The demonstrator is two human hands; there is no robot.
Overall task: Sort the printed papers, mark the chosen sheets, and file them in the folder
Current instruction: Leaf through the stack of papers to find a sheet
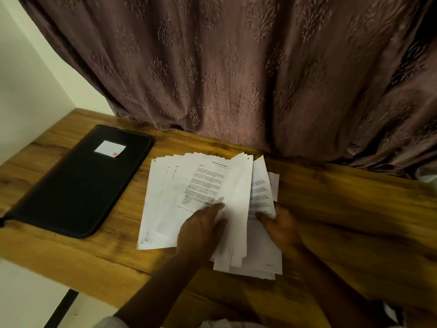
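Several printed papers lie fanned out on the wooden table, in front of me. My left hand rests on the fanned sheets, its fingers against a sheet that stands lifted and bent in the middle. My right hand holds the lower edge of the right-hand sheets, thumb on top. A black zipped folder with a white label lies closed to the left of the papers.
A brown patterned curtain hangs down onto the table's far edge behind the papers. A white wall stands at the left. The table's front edge runs diagonally below the folder.
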